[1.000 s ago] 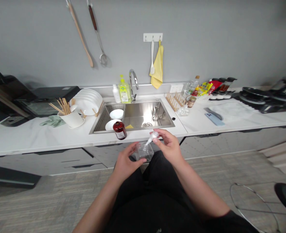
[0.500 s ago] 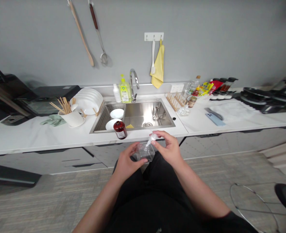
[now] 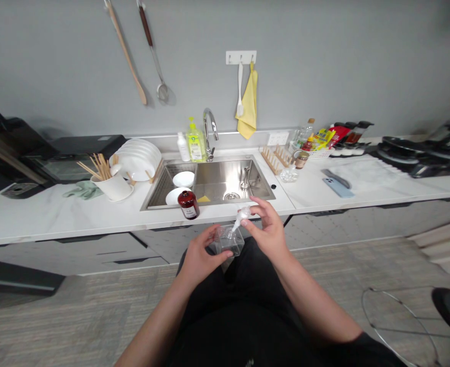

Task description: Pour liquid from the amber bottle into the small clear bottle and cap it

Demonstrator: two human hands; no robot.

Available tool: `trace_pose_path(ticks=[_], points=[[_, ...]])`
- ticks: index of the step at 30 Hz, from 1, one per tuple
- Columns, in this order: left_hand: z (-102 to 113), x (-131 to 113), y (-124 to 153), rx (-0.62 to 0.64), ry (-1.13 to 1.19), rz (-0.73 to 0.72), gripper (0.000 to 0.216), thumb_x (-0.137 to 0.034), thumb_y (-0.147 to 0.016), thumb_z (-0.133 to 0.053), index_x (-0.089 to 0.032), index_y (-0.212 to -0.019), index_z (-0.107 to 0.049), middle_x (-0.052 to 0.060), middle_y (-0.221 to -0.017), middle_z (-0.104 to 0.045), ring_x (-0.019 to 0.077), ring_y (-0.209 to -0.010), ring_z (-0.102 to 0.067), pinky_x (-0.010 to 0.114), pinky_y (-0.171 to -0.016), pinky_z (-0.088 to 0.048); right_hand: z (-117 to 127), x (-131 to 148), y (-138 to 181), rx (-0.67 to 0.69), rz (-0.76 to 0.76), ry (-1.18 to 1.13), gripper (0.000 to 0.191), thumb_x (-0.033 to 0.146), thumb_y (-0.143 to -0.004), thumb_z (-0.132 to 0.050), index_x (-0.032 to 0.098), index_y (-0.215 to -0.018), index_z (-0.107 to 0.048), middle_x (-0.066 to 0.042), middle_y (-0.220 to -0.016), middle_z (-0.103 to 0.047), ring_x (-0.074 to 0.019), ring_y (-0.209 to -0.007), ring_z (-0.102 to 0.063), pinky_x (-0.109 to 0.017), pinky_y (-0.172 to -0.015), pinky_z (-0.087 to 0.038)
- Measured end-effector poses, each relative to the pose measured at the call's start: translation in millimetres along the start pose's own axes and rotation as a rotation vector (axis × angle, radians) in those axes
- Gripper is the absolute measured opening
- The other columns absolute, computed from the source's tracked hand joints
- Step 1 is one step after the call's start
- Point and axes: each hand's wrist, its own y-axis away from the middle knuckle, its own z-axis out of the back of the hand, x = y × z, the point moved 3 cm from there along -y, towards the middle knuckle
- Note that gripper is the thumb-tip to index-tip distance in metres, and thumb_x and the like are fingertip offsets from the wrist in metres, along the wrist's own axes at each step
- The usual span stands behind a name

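Clear plastic or glass forms the square bottle (image 3: 233, 246), which the left hand (image 3: 201, 255) grips by opposite sides before the counter (image 3: 113, 220); the right hand (image 3: 268, 228) pinches a white pump top (image 3: 240, 218). We judge the bottle light, stiff, slippery, best held there.

We can't read any text: labels on the brown bottle (image 3: 188, 205), front of the sink (image 3: 217, 178), and yellow-green bottle (image 3: 196, 145), behind the sink, are too small.
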Motion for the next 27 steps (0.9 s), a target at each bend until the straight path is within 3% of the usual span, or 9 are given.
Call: trace_pose_path(ticks=[3, 12, 17, 23, 27], points=[[-1.0, -2.2, 0.1, -0.004, -0.001, 0.006, 0.083, -0.04, -0.073, -0.105, -0.02, -0.148, -0.074, 0.016, -0.146, -0.081, 0.0369, -0.131, -0.082, 0.058, -0.122, -0.064, -0.6, -0.5, -0.1, 0.0, -0.011, -0.039, 0.077, 0.041, -0.093, -0.098, 0.036, -0.161, -0.062, -0.002, -0.112, -0.085, -0.0282, -0.114, -0.081, -0.053, -0.125, -0.054], [-1.9, -1.4, -0.6, 0.001, -0.012, 0.015, 0.085, -0.042, -0.072, -0.105, -0.02, -0.149, -0.074, 0.016, -0.146, -0.082, 0.0369, -0.131, -0.082, 0.058, -0.123, -0.063, 0.1, 0.9, -0.4, 0.023, -0.042, -0.08, 0.081, 0.042, -0.095, -0.096, 0.036, -0.166, -0.057, -0.004, -0.116, -0.086, -0.0308, -0.121, -0.082, -0.056, -0.129, -0.051], [-3.3, -0.2, -1.6, 0.017, 0.008, 0.015, 0.081, -0.04, -0.074, -0.104, -0.02, -0.147, -0.075, 0.015, -0.145, -0.082, 0.0358, -0.131, -0.082, 0.057, -0.123, -0.063, 7.2, -3.2, -4.6, -0.006, -0.095, -0.152, 0.076, 0.046, -0.094, -0.097, 0.034, -0.16, -0.062, -0.005, -0.115, -0.088, -0.031, -0.118, -0.082, -0.054, -0.119, -0.058], [-8.9, 10.8, -9.9, 0.012, 0.056, 0.069, 0.083, -0.04, -0.07, -0.105, -0.019, -0.144, -0.075, 0.016, -0.14, -0.084, 0.0365, -0.129, -0.082, 0.058, -0.12, -0.064, 37.5, -27.5, -7.9, -0.152, -0.218, -0.307, 0.044, 0.046, -0.09, -0.096, 0.034, -0.128, -0.076, -0.005, -0.125, -0.087, -0.0275, -0.111, -0.082, -0.046, -0.101, -0.066], [-11.5, 23.7, -19.0, 0.012, 0.081, 0.089, 0.082, -0.042, -0.07, -0.105, -0.019, -0.143, -0.075, 0.017, -0.14, -0.083, 0.0364, -0.131, -0.082, 0.058, -0.123, -0.063, 73.1, -60.9, -9.4, -0.242, -0.223, -0.317, 0.04, 0.041, -0.086, -0.097, 0.034, -0.119, -0.075, -0.004, -0.122, -0.086, -0.0248, -0.104, -0.081, -0.045, -0.098, -0.067]])
